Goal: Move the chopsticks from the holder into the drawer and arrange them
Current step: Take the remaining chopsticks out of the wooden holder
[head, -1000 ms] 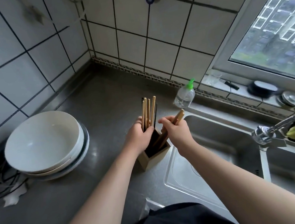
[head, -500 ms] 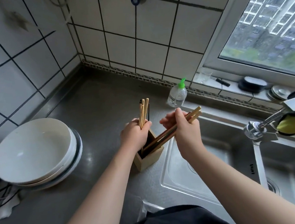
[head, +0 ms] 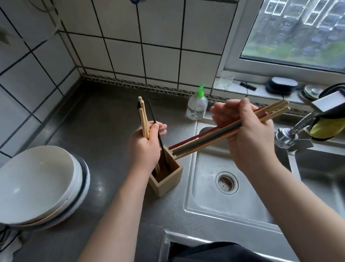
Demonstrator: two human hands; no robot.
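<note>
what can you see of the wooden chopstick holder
The holder is a square open-topped box of pale wood, upright on the steel counter beside the sink. Pale chopsticks and a black chopstick stand in it, gripped above by the left hand. The bundle in the right hand ends near its rim; contact unclear.

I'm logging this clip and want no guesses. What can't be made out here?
Head view:
- Drawer: outside the frame.
- Chopstick bundle count: right hand covers its middle.
- Upright chopsticks lower ends: hidden by left hand and holder.
- Bottle label: too small.
</note>
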